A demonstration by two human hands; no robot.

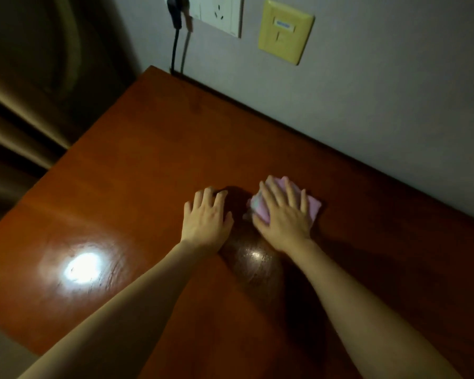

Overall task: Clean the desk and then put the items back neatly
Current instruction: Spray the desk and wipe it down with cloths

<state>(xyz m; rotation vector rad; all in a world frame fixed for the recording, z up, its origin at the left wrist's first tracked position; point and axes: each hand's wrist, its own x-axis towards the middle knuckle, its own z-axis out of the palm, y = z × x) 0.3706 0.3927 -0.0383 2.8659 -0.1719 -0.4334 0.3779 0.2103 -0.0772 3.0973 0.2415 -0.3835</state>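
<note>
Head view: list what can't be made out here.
- Pink cloth: mostly hidden under the right hand pressing it flat; its full shape is unclear.
- Desk: the near and right parts are cut off by the frame edges; glare whites out a patch on the left.
- Left hand: its palm side faces the desk, unseen.
- Wall socket: cut off at the top edge.
- Yellow wall plate: its label is too blurred to read.

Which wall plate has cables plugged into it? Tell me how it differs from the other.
The white socket plate, the left one on the wall. A dark plug and cables hang from it toward the desk. The yellow plate beside it has nothing plugged in.
</note>
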